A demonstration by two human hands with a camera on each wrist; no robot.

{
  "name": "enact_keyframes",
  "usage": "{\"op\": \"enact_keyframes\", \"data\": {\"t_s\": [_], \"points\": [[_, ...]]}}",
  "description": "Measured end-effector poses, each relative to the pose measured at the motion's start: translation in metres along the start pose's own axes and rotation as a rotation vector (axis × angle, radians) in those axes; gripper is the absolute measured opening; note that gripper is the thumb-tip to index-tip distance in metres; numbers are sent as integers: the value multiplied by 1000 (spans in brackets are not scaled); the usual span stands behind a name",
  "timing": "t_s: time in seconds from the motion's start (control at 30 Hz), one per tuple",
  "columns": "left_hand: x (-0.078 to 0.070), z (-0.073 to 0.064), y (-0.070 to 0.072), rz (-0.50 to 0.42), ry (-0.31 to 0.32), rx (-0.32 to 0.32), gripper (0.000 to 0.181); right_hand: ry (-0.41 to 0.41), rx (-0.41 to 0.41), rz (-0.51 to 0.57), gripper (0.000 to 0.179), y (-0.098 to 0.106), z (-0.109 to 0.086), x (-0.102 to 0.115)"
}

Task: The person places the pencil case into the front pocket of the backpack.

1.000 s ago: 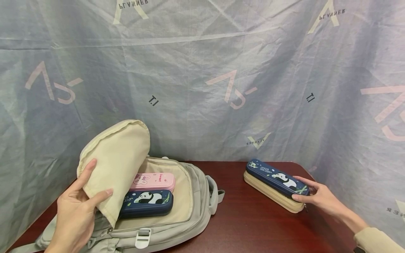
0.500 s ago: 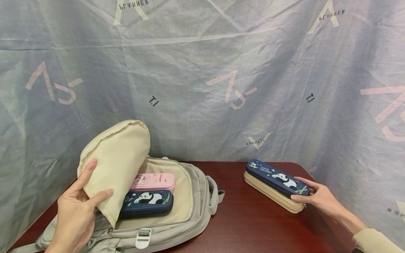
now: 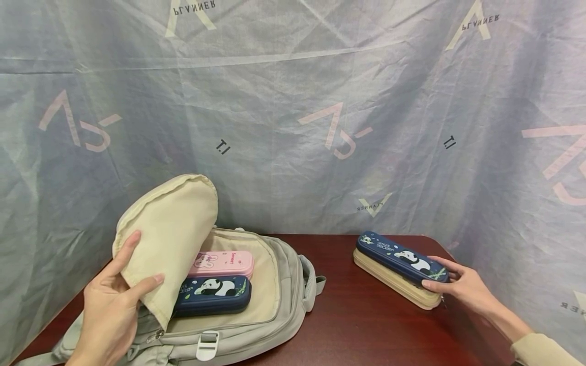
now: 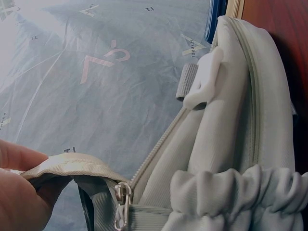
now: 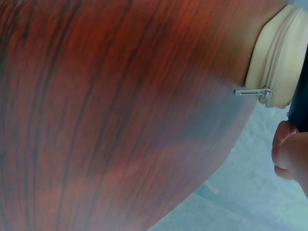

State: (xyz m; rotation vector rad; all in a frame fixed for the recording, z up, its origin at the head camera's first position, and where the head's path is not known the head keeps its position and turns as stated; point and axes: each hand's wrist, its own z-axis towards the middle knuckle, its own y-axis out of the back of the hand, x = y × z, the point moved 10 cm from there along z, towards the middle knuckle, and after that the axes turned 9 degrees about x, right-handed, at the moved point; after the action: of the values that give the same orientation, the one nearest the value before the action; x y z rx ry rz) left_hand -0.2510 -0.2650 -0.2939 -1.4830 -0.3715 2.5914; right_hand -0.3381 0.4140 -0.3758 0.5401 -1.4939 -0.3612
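Note:
My left hand (image 3: 112,300) pinches the raised cream-lined flap (image 3: 171,244) of a grey backpack (image 3: 288,284) between thumb and fingers, keeping the main pocket uncovered. Inside the pocket lie a pink pencil case (image 3: 226,263) with a rabbit and, in front of it, a navy panda pencil case (image 3: 215,295); the flap hides their left ends. At the right, my right hand (image 3: 467,287) grips the near end of a second navy panda pencil case (image 3: 403,256). This one sits on top of a beige pencil case (image 3: 393,279), whose zipper pull (image 5: 254,92) shows in the right wrist view.
Both stand on a dark red wooden table (image 3: 357,325). A grey printed cloth (image 3: 284,127) hangs behind and along both sides. The backpack's top handle (image 3: 311,279) points toward the stacked cases, and a white buckle (image 3: 207,345) sits on its near side.

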Motion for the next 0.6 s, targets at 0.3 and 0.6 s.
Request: {"op": "enact_keyframes", "data": {"t_s": [0.3,0.6], "points": [[-1,-1,0,10,1,-9,94,8,-20,28,72,2,-1,0],[-1,0,0,20,5,-7,95,55,-38,56,57,3,-2,3]]}}
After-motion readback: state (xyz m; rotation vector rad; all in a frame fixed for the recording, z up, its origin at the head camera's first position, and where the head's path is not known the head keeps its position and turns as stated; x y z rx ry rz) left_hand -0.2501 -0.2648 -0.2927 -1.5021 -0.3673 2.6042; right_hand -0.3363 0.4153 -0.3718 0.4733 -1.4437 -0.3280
